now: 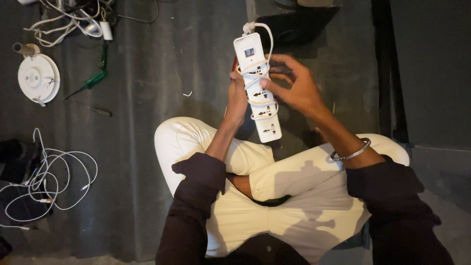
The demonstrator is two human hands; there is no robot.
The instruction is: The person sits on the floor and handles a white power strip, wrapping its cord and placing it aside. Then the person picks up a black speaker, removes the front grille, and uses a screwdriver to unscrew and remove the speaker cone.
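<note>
Above the crossed legs of a person seated on a dark grey floor (162, 64), a long white plastic power strip (257, 86) with a row of sockets is held up in both hands, its length running away from the body and tilted slightly to the left. Its own white cord (260, 76) is wound in several loops around the middle of the strip, and one more loop arches out at the far end. The left hand (237, 98) clasps the strip's left edge, the fingers curled behind it and hidden, so it grips firmly. The right hand (293, 86) lies against the right edge with thumb and fingers half bent; the fingertips (267, 83) press on the wound cord at the strip's face, a loose hold and not a full fist. A thin silver metal bangle (351, 153) circles the right wrist. The person wears cream trousers (289, 196) and dark maroon sleeves (189, 211).

Well apart on the floor to the left lie a round white plastic ceiling fitting (38, 77), a green-handled screwdriver (91, 83) just beside it, and a thin dark tool (91, 108) near the screwdriver. A tangle of white cables (73, 22) sits at the top left corner, and a looped thin white cable (49, 176) spreads near the left edge.
</note>
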